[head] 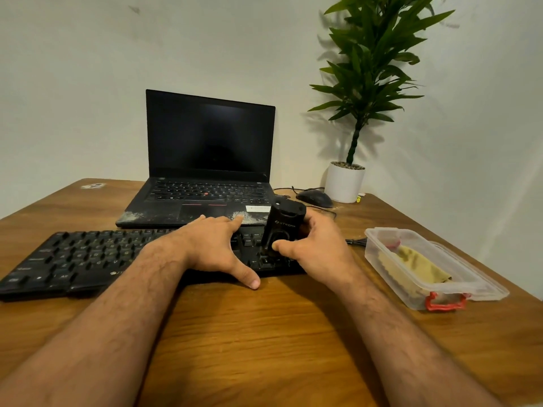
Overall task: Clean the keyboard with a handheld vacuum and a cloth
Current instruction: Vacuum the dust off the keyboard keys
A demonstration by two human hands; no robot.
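On the wooden counter the black keyboard lies before a laptop. The vacuuming step looks under way. The left hand rests spread on the keys, steadying them; the right hand grips the handheld vacuum upright over the keyboard's right end. Next comes sweeping along the rows. The cloth waits in its tub.

Under the left hand the middle keys of the keyboard are covered. The vacuum hides its nozzle end behind the right hand's fingers, and its printed logo is too blurred to read. The cloth beyond those fingers shows only hazily through the box. Both forearms run off the bottom edge.
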